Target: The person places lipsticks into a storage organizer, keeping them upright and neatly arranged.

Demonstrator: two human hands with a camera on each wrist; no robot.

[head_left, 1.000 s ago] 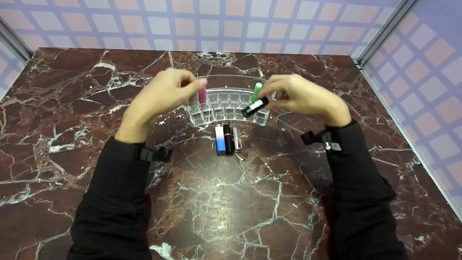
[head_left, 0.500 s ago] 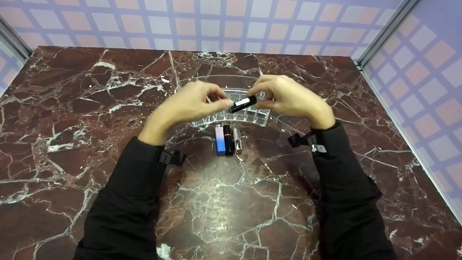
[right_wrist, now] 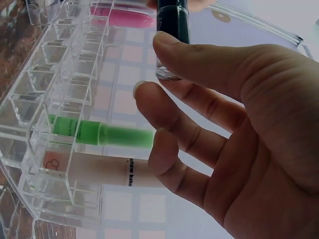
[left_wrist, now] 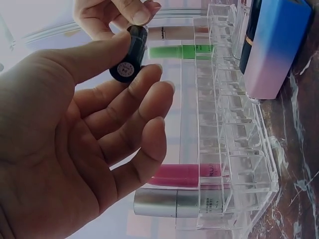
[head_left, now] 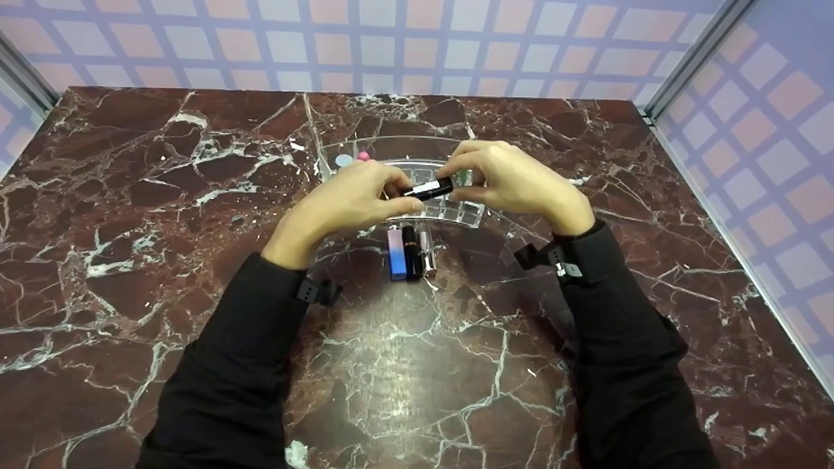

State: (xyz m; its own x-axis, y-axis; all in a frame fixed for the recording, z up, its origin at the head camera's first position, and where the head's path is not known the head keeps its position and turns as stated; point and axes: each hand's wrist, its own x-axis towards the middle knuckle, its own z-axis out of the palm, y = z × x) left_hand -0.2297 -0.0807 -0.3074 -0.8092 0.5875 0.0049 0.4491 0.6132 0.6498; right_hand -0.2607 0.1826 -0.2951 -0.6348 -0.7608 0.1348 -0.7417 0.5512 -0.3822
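As a person's left hand (head_left: 355,197) and right hand (head_left: 515,180) share a glossy black cylindrical tube (head_left: 430,189) above a curved, clear plastic organizer (left_wrist: 249,167), the hold appears to rest on fingertips alone. The left hand pinches the label-bearing end between thumb and forefinger, its other fingers loosely spread; the right hand grips the opposite end, thumb pressed against the side, lower fingers bent and free of it. Such a slick, round surface could roll or slip if one hand let go before the other had a firm pinch, dropping the tube among the compartments. The right hand's lower fingers pose another hazard: near them stand a bright green plastic tube (right_wrist: 89,131) and a pale beige cylinder (right_wrist: 112,169) with dark lettering, and a careless wrist turn might tip either; whether they touch cannot be told. On the dark red marbled counter (head_left: 391,391), a blue-and-pink rectangular case (head_left: 397,255) might be nudged by a tube falling short.
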